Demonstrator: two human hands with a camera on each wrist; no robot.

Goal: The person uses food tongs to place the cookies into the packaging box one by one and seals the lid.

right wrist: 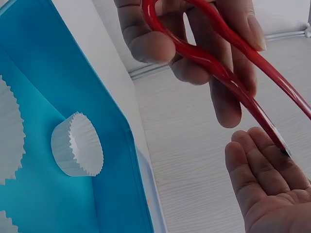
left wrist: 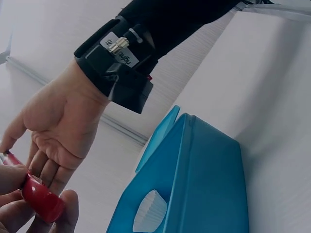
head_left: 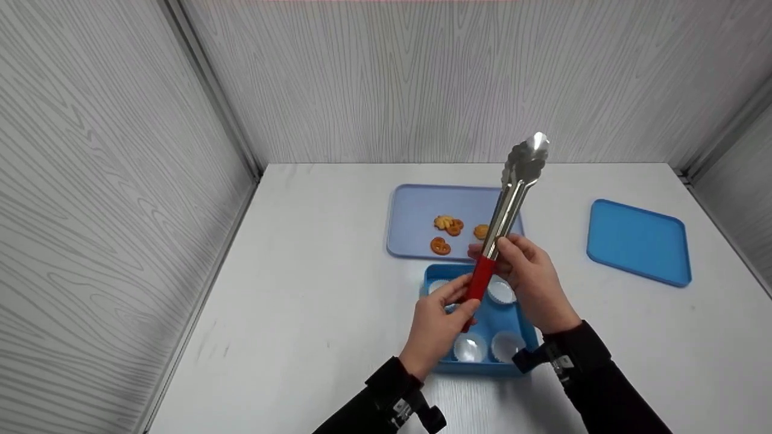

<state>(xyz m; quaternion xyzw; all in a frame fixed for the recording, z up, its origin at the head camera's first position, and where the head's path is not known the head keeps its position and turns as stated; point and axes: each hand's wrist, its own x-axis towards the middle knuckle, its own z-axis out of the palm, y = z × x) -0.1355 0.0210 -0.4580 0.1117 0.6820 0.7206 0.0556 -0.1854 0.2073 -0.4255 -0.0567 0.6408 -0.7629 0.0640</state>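
Metal tongs (head_left: 511, 208) with red handles are held slantwise in the air, scalloped heads pointing up and away. The left hand (head_left: 435, 320) grips the red handle (right wrist: 214, 63) near its lower end, fingers curled about it. Higher up, the right hand (head_left: 534, 284) has its thumb on the metal arm and its fingers behind it. In the right wrist view, the two handle arms stand apart, and one crosses the fingers of the right hand (right wrist: 272, 199). Below both hands is a blue box (head_left: 482, 369) with several white fluted paper cups (head_left: 501, 290) inside.
Behind the box lies a pale lilac-blue tray (head_left: 410, 205), bearing a pretzel (head_left: 440, 246) and a few other small snacks (head_left: 443, 222). A flat blue tray (head_left: 639, 241) rests on the table (head_left: 289, 289) at the right. Grey wood-grain panels (head_left: 386, 84) enclose the back and sides.
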